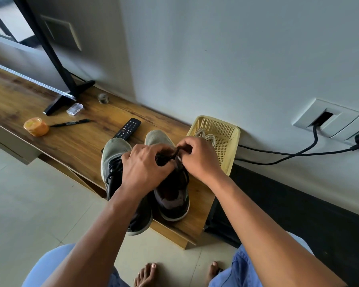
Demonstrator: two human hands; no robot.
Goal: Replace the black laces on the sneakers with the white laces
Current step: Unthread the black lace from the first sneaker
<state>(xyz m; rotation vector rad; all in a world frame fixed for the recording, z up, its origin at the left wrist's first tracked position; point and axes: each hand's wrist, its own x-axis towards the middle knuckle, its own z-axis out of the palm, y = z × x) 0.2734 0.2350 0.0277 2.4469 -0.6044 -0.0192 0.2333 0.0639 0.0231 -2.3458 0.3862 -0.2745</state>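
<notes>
Two grey-green sneakers with dark heels stand side by side on the wooden shelf [75, 146], toes toward the wall. The left sneaker [114, 154] still shows its black lace [113, 168] threaded. Both hands work over the right sneaker [172, 195]. My left hand [143, 168] grips its black lace [175, 153] near the tongue. My right hand [197, 156] pinches the same lace from the other side, fingers closed on it. The white laces [205, 136] lie coiled in the yellow basket [226, 129], just behind my right hand.
A black remote [129, 128] lies just behind the sneakers. Further left are a black marker [71, 123], an orange round tub [36, 126], a clear plastic piece [75, 108] and a TV stand foot [68, 96]. A black cable [294, 154] runs along the wall from a socket.
</notes>
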